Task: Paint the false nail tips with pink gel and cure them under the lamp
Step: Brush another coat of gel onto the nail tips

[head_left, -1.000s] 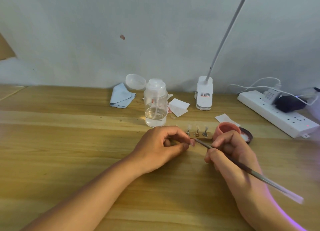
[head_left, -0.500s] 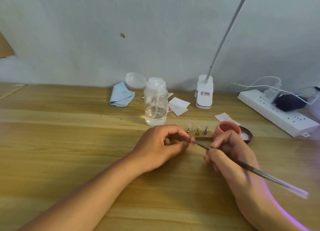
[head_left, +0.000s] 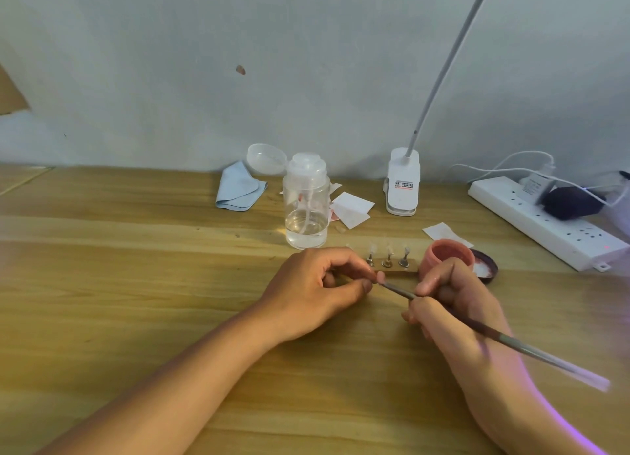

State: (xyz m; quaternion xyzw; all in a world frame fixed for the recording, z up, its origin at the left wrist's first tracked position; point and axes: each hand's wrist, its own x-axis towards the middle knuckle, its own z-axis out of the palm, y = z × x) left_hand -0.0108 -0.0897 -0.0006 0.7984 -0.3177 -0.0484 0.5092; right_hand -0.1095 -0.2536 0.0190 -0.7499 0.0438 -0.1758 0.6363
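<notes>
In the head view, the left hand (head_left: 317, 291) pinches a small nail tip (head_left: 380, 277) between thumb and forefinger, at 9 o'clock of the wooden holder strip (head_left: 397, 272), where three more tips stand on pegs. The right hand (head_left: 453, 304) grips the brush (head_left: 531, 350) like a pen, fingers curled round its shaft. The brush's long axis runs from 10 to 4 o'clock: the bristles point to 10 and meet the pinched tip, the handle end trails to 4. The open pink gel pot (head_left: 446, 258) sits at 3 o'clock of the strip. To do this well, I judge both wrists should rest on the table, with light strokes laying a thin, even coat clear of the fingertips.
</notes>
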